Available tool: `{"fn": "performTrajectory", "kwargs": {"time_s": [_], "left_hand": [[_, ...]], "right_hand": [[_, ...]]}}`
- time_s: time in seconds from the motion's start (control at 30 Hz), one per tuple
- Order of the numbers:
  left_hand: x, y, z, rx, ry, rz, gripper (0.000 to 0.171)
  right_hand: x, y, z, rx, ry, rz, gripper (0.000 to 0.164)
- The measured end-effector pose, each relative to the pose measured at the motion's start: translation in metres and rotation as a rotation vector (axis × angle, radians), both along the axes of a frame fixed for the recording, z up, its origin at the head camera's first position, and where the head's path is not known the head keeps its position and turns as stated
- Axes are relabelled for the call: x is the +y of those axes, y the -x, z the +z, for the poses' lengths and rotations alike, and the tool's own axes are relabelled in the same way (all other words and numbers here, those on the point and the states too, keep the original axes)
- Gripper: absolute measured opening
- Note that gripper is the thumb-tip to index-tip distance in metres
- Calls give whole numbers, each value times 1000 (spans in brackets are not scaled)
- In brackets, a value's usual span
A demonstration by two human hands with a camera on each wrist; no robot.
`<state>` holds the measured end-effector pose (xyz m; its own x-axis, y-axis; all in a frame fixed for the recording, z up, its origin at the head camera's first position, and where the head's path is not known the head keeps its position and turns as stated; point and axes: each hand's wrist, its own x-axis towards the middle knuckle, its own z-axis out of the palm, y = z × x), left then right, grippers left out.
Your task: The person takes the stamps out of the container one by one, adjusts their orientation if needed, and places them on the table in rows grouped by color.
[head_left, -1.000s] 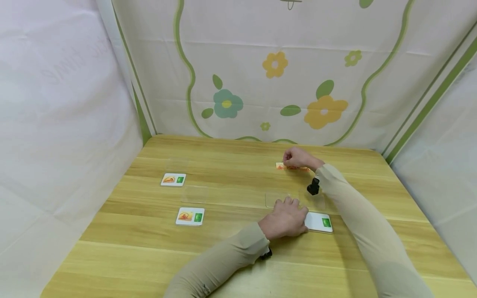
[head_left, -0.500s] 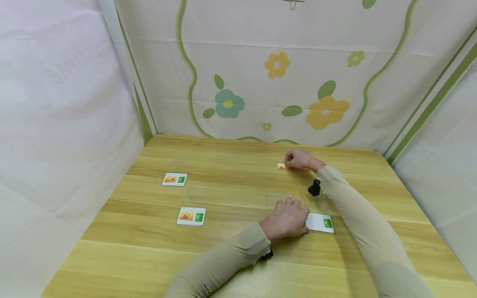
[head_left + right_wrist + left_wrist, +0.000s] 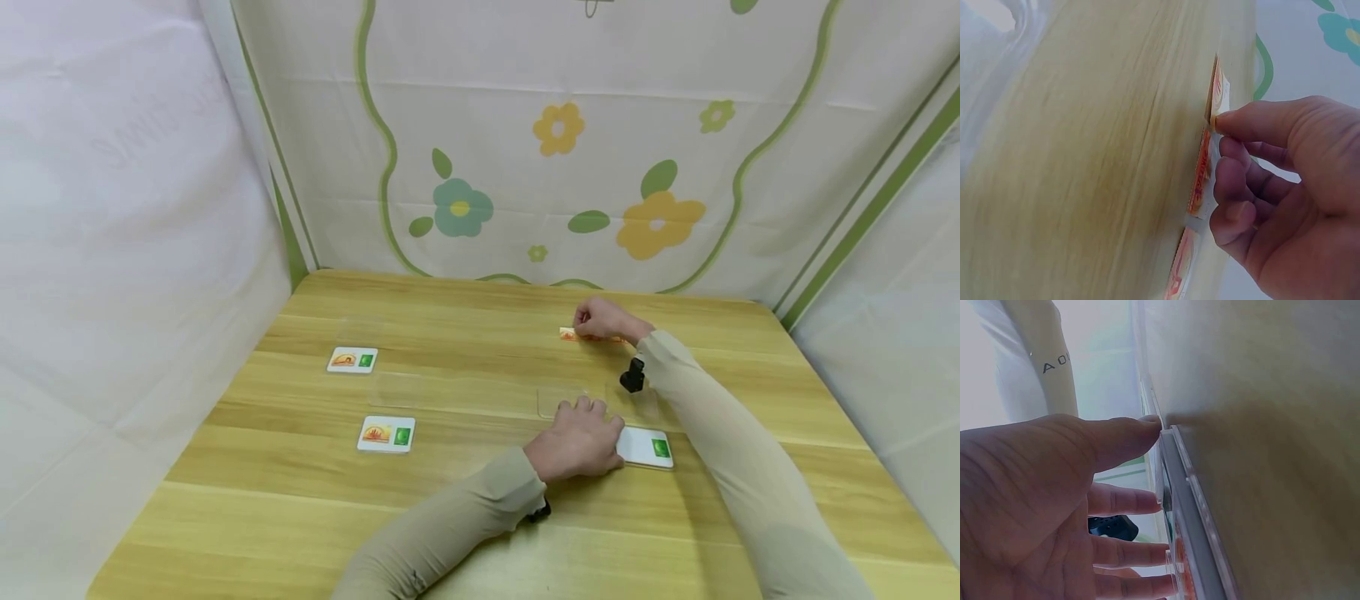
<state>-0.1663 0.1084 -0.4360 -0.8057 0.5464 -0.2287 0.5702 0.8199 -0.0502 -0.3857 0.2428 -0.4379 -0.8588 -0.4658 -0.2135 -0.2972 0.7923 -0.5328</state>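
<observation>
My right hand is at the back right of the table. In the right wrist view its thumb and forefinger pinch the end of a small thin piece with orange-red print, the other fingers curled. Beside it lie a second printed piece and a third printed piece in a row. My left hand lies palm down, fingers spread, beside a white card with a green square. In the left wrist view its straight fingers and thumb touch the top and edge of a thick grey slab with red print, partly hidden.
Two white cards with orange and green pictures, one farther back and one nearer, lie on the left of the wooden table. Clear plates lie mid-table. White cloth walls stand at the back and sides.
Hands and cards stay put; the whole head view has shifted slightly, a few pixels. Both hands keep the same pose.
</observation>
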Motion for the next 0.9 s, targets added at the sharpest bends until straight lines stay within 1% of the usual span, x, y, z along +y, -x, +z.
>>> {"fn": "performTrajectory", "kwargs": {"time_s": [0.13, 0.4, 0.6, 0.9], "left_hand": [[0, -1, 2, -4, 0, 1, 49], [-1, -1, 4, -4, -2, 0, 49], [-1, 0, 3, 0, -5, -8, 50], [-2, 0, 3, -1, -3, -10, 50]], "right_hand": [[0, 1, -2, 25, -8, 10, 8], [-4, 0, 1, 78, -62, 8, 8], [-5, -1, 2, 67, -75, -2, 7], [-4, -3, 5, 60, -60, -1, 10]]}}
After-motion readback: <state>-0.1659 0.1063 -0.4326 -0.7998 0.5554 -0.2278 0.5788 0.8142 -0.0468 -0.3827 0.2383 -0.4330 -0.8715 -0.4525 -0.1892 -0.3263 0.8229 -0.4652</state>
